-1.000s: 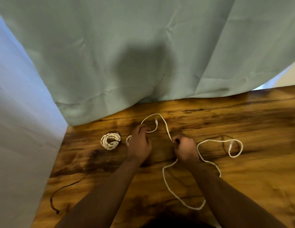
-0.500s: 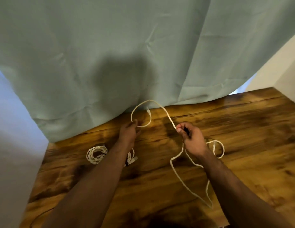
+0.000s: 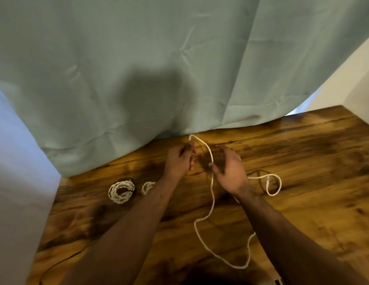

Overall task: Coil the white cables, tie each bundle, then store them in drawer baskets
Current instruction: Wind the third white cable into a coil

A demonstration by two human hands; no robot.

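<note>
One loose cable (image 3: 212, 194) in hand, trailing nearest as a slack loop on the bench (image 3: 303, 202), below and behind the right fingers (image 3: 213, 168). From there, up past the right thumb, then arching over to the left fingers (image 3: 189, 150). Other end curled on the bench just right of the right hand (image 3: 231, 173), plug resting inside that curl.

Left hand (image 3: 178, 161): fingers pressed together, pinching the cable near the top of its arch. Right hand: fingers partly spread, thumb out against the cable; whether truly gripping it, cannot tell.

Beside the left forearm, two finished coils: one coil (image 3: 121, 191) in full view, a second coil (image 3: 147, 187) half hidden by the arm. Farthest back, a green curtain (image 3: 138, 68) hanging to the bench edge.

Judged step: coiling just begun, first turn forming between the hands. Next likely calls for drawing slack up from the near loop and laying even turns at the left fingers, minding the far plug does not snag. Tying and baskets not yet reached; no drawer in view.
</note>
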